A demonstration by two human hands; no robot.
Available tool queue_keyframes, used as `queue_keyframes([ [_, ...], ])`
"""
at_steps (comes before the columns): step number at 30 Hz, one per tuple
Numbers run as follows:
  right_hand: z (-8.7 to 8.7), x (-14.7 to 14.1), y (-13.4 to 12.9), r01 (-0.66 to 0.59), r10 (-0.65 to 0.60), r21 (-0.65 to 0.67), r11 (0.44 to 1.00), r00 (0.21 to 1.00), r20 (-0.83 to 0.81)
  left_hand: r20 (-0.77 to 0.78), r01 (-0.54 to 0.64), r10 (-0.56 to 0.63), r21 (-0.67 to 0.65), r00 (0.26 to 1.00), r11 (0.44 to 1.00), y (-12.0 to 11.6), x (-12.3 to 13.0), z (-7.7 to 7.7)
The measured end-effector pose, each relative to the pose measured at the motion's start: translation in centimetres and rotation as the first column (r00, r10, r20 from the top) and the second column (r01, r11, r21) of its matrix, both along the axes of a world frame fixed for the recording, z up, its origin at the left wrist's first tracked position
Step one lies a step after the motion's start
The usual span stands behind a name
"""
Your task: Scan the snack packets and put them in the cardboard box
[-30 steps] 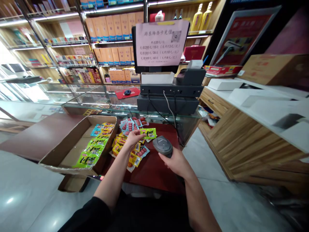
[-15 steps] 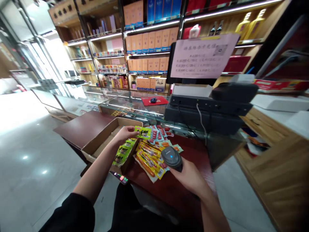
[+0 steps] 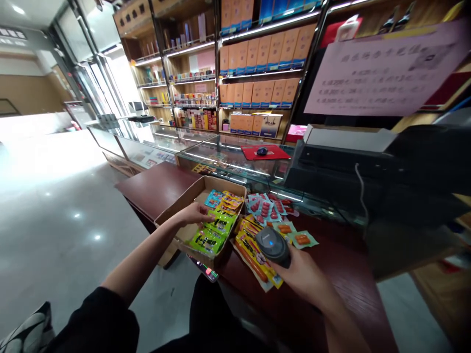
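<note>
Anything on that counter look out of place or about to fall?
Yes. A phone with a lit screen pokes out from under the cardboard box, overhanging the edge of the red table. The yellow sausage packs lie fanned and askew beside the box. The right hand grips the scanner; the left hand rests in the box.

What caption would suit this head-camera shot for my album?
Left hand lays a green snack packet in a cardboard box; right hand grips a barcode scanner.

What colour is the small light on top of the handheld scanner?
Blue, on the dark grey handheld scanner in the right hand; head view.
</note>
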State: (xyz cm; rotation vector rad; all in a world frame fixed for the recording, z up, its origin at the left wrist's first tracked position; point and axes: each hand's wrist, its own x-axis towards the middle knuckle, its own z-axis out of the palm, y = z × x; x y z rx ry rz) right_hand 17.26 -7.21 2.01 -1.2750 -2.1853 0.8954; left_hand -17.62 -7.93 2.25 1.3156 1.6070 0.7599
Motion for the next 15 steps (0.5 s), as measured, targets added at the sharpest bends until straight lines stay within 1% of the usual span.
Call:
queue_keyframes([
  [2, 0.1, -0.2, 0.0, -0.008, 0.008, -0.001, 1.000, 1.000, -0.001, -0.121, -0.003, 0.009, 0.053, 0.993, 0.999, 0.0, 0.0, -0.1],
  [4, 0.1, -0.2, 0.0, -0.008, 0.008, -0.004, 1.000, 1.000, 0.010, -0.225, -0.026, 0.053, 0.119, 0.973, 0.993, -0.1, -0.3, 0.1],
  [7, -0.2, 0.2, 0.1, 0.015, -0.015, -0.004, 1.000, 0.999, 0.032, -0.322, -0.064, 0.134, 0.218, 0.937, 0.974, -0.3, -0.7, 0.8],
  [9, -0.5, 0.8, 0.2, 0.031, -0.031, 0.001, 1.000, 0.999, 0.034, -0.373, -0.061, 0.161, 0.267, 0.914, 0.962, -0.1, -0.5, 1.4],
  [11, -0.6, 1.7, 0.2, 0.045, -0.045, 0.002, 0.999, 0.999, 0.024, -0.423, -0.037, 0.171, 0.308, 0.890, 0.951, 0.3, 0.5, 2.0],
  [12, -0.6, 2.2, 0.2, 0.055, -0.055, 0.001, 0.998, 0.998, 0.017, -0.442, -0.019, 0.171, 0.328, 0.880, 0.945, 0.6, 1.3, 2.2],
  [14, -0.4, 3.6, 0.0, 0.088, -0.088, 0.001, 0.996, 0.996, 0.008, -0.464, 0.035, 0.146, 0.360, 0.874, 0.932, 1.4, 3.9, 2.6],
  [15, -0.3, 4.3, -0.2, 0.110, -0.110, 0.005, 0.994, 0.994, 0.003, -0.466, 0.074, 0.114, 0.365, 0.878, 0.928, 1.8, 5.5, 2.7],
])
